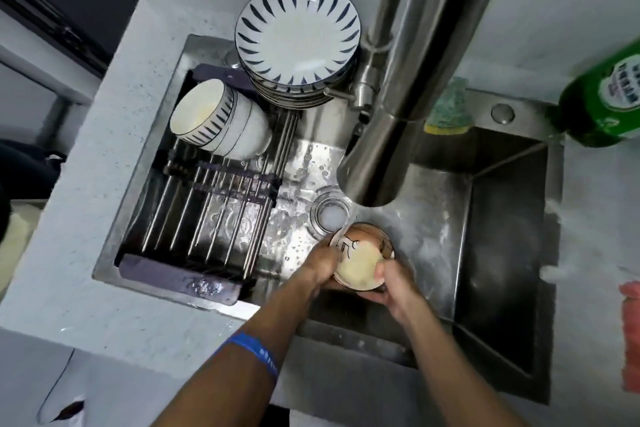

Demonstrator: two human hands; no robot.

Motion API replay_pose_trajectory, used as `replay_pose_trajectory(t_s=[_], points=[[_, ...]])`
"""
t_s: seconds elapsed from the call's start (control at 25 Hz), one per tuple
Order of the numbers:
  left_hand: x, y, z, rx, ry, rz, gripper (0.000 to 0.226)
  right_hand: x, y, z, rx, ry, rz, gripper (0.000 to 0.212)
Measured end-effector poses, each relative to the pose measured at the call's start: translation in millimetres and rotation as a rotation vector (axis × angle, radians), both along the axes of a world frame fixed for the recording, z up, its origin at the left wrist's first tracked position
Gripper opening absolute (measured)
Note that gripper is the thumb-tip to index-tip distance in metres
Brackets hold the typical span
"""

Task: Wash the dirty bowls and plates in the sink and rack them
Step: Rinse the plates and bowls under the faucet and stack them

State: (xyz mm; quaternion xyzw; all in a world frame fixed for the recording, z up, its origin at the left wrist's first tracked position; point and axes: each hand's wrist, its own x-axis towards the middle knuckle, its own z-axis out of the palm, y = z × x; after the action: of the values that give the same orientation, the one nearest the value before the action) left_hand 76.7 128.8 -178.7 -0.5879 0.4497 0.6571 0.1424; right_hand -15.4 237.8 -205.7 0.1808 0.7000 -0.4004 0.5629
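Both hands grip one small brown-rimmed bowl (360, 258) low in the sink (433, 218), just near of the drain (330, 215). Left hand (320, 265) curls over its left rim; right hand (393, 282) cups the near right side. Faucet (415, 80) hangs above. Washed bowls (221, 123) and striped plates (298, 42) sit on the rack (207, 211), far left. Sponge (448, 111) and green bottle (602, 100) far right.

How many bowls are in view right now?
3, maybe more. Two nested bowls lie on their sides on the rack: the striped bowl and a white bowl behind it. The brown bowl is held over the sink; others may be hidden in the nest.
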Motion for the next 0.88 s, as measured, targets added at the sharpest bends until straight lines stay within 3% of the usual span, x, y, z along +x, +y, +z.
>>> replay_pose_trajectory(t_s=[0.08,0.16,0.24,0.32,0.4,0.52,0.72,0.88], points=[[8,3,-29,-0.087,-0.063,-0.138,0.057,1,0,3,0.028,0.009,0.005,0.046],[15,11,-49,-0.213,-0.116,-0.25,0.072,2,3,4,0.065,0.067,0.074,0.047],[12,14,-23,-0.326,-0.144,-0.316,0.069,4,5,3,0.081,0.145,0.19,0.048],[7,20,11,-0.44,-0.159,-0.323,0.065,3,8,3,0.144,0.352,0.327,0.035],[9,25,21,-0.518,-0.146,-0.331,0.062,1,8,13,0.228,0.572,0.429,0.016],[10,24,26,-0.649,-0.165,-0.38,0.052,-2,9,24,0.272,0.728,0.504,0.013],[10,24,25,-0.667,-0.167,-0.275,0.034,19,10,34,0.295,0.841,0.444,0.008],[19,19,41,-0.599,-0.04,-0.17,0.027,18,10,45,0.243,0.9,0.407,0.008]])
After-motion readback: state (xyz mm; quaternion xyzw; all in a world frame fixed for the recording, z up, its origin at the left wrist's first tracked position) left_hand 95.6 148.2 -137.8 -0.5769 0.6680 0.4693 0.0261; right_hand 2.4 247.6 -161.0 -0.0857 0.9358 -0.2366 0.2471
